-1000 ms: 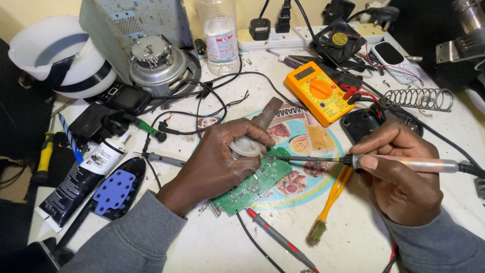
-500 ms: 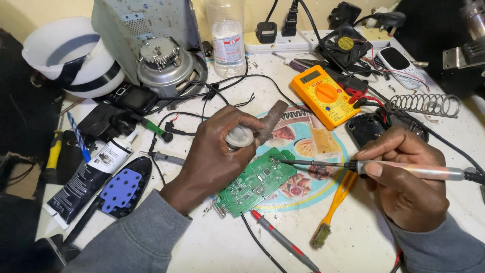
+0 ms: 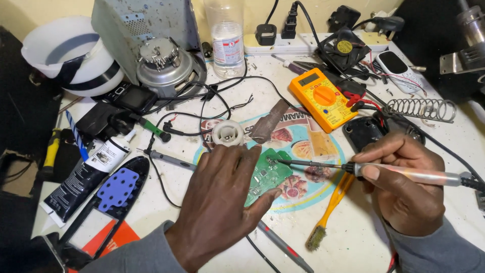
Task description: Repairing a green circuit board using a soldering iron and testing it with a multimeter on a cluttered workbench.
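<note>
Gripping a slim silver-barrelled soldering iron [image 3: 404, 174] like a pen, the right hand [image 3: 404, 194] rests its tip on the small green circuit board [image 3: 268, 174] at frame centre. The left hand [image 3: 222, 202], fingers spread flat, pins and partly hides that board; solder joint indistinct.

A small green circuit board [image 3: 268, 174] lies flat on the counter, partly under the left hand [image 3: 220, 202]. The soldering iron [image 3: 364, 170] lies almost level in the right hand [image 3: 401, 189], its thin tip touching the board's upper edge.
</note>
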